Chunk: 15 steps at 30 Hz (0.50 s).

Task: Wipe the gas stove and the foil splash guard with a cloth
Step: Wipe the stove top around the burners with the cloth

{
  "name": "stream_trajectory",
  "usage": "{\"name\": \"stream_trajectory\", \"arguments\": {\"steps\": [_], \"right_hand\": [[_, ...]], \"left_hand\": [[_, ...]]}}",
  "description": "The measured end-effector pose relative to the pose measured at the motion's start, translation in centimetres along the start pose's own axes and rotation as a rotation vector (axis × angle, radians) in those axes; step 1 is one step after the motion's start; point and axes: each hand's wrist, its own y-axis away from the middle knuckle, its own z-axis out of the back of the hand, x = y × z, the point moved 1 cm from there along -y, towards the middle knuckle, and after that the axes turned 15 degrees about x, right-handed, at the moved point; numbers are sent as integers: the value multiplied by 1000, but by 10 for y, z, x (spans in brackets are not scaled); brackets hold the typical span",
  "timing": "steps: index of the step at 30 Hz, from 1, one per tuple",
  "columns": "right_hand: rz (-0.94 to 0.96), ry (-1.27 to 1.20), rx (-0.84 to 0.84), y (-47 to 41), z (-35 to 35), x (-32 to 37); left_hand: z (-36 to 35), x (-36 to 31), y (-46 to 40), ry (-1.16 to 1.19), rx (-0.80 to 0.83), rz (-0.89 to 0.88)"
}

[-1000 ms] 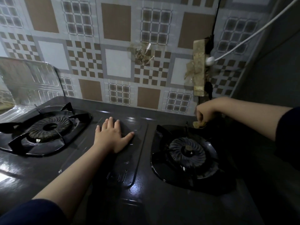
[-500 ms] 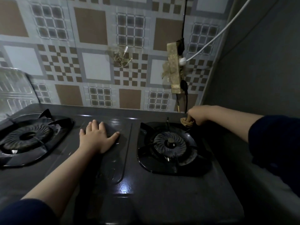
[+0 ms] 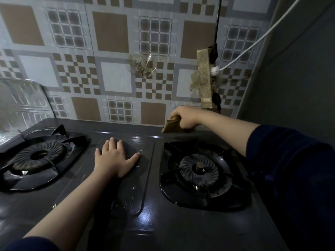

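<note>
Pressing flat on the stove [image 3: 181, 230], the left hand [image 3: 116, 158] lies palm down on the raised panel between the two burners, its fingers [image 3: 110, 144] released and spread, the thumb stretched out toward the right burner [image 3: 198, 170]. Nothing is held in it. The left burner [image 3: 39, 155] sits well apart from those fingertips, out past the little finger, with its black pan support around it.

The right hand [image 3: 184, 117] reaches across to the back edge of the stove, just beyond the right burner. Its fingers are clenched around a folded cloth [image 3: 172, 126] — tan or yellowish in the dim light — and the cloth hangs below the knuckles with its lower edge touching the dark stove top, close to where the stove meets the patterned wall [image 3: 112, 51].

Directly above the right hand's knuckles a grimy power strip [image 3: 204, 78] is fixed upright to the wall, a white cable [image 3: 253, 42] running from it up toward the corner and a black cable [image 3: 217, 20] rising above it. The foil splash guard [image 3: 21, 100] stands at the far side of the stove — beyond the left burner, well apart from both hands. Dark sleeves cover both upper forearms.
</note>
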Motion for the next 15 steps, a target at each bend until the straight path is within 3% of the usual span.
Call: {"name": "stream_trajectory", "arguments": {"steps": [5, 15], "right_hand": [[26, 185, 116, -24, -20, 3], [-85, 153, 294, -20, 1, -17]], "left_hand": [[4, -1, -4, -6, -15, -2], [0, -1, -4, 19, -19, 6]]}}
